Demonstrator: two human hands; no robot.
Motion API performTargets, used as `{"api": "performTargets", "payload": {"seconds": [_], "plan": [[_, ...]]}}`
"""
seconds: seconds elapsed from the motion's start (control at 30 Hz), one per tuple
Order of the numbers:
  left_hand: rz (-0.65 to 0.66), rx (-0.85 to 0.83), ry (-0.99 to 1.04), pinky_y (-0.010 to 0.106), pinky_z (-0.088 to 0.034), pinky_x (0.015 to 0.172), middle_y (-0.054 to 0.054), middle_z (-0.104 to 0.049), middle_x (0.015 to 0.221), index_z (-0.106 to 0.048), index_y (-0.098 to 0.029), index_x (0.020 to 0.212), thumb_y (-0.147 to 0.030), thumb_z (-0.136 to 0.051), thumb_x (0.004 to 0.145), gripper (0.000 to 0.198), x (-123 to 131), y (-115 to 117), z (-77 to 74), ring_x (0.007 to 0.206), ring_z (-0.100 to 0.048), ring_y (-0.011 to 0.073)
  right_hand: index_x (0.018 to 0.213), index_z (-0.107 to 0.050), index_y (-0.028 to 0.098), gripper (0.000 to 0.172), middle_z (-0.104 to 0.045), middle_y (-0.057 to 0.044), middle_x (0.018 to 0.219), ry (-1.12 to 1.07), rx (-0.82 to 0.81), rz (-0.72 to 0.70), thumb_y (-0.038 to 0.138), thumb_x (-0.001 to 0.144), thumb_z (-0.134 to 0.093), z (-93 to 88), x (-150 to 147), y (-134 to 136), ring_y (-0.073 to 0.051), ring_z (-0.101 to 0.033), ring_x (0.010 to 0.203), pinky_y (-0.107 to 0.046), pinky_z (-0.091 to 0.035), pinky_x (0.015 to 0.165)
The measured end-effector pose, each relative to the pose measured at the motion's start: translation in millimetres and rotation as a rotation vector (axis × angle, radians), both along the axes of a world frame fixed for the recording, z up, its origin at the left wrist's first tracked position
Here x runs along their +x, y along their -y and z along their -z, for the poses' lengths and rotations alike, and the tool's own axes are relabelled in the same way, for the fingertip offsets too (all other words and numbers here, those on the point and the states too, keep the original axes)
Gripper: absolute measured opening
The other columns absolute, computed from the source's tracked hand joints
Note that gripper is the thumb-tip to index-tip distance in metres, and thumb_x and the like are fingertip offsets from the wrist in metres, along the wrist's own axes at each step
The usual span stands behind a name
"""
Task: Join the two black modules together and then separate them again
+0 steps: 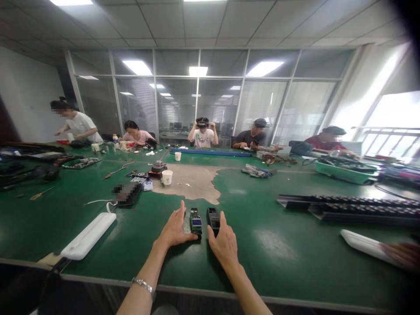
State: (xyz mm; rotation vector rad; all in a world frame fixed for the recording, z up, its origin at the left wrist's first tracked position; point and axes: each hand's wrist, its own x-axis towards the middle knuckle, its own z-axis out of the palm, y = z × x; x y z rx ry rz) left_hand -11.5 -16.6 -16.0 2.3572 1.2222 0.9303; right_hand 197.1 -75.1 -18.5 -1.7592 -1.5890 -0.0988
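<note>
In front of me on the green table lie two slim parts side by side. One is a green circuit board (196,224) with a small dark-blue display, perhaps seated in a casing. To its right rests a black plastic housing (213,218) with openings in its upper face. My left hand (173,227) is open beside the board, fingers stretched forward and thumb at its near end. My right hand (225,240) is also open, its thumb and index finger on either side of the housing's near end. Neither hand visibly lifts a part.
A white power strip (90,236) lies left, near a paper cup (167,176) and loose parts. Right are dark metal rails (354,208), gloves (257,170), a green tray (344,171) and another person's hand (405,253) by a white bar. Several people sit or stand across the table.
</note>
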Motion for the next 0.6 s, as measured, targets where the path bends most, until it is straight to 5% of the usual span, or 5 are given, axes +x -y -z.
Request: {"api": "performTargets", "payload": {"seconds": [0.3, 0.6], "plan": [[0.018, 0.021, 0.003, 0.054, -0.028, 0.111, 0.02, -0.033, 0.149, 0.015, -0.018, 0.15, -0.055, -0.082, 0.059, 0.138, -1, -2, 1.3, 0.136, -0.034, 0.0384, 0.149, -0.023, 0.011, 0.069, -0.054, -0.016, 0.132, -0.178, 0.069, -0.114, 0.042, 0.09, -0.044, -43.4, -30, 0, -0.027, -0.055, 0.115, -0.039, -0.043, 0.094], [0.055, 0.057, 0.05, 0.056, -0.032, 0.108, 0.023, -0.031, 0.149, 0.022, -0.015, 0.147, -0.044, -0.077, 0.066, 0.131, -1, -3, 1.9, 0.135, -0.036, 0.0383, 0.148, -0.023, 0.005, 0.07, -0.056, -0.017, 0.13, -0.093, -0.066, -0.093, 0.038, 0.09, -0.045, -48.9, -66, -3, -0.028, -0.057, 0.11, -0.036, -0.042, 0.093]]}}
